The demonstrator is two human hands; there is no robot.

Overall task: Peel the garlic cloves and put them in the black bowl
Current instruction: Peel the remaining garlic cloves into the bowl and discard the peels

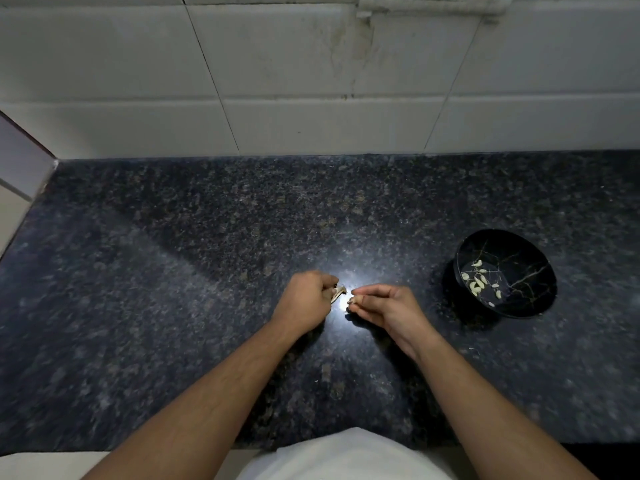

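Dark speckled bench [173,271] below white tiled wall [277,64]. Black bowl [533,306] at right, holding several peeled cloves [477,284]. Left hand [304,299] at centre, fingers curled, pinching a strip of peel [337,293]. Right hand [384,306] just beside it, fingers pinching a clove [356,300] at the tips, above the bench.

Both bare forearms are stretched forward over the counter [207,237] and angled inward. The left hand [304,299] is curled, with a scrap of garlic skin [337,292] pinched. The right hand [384,306], just beside it, is curled around a garlic clove [356,300].
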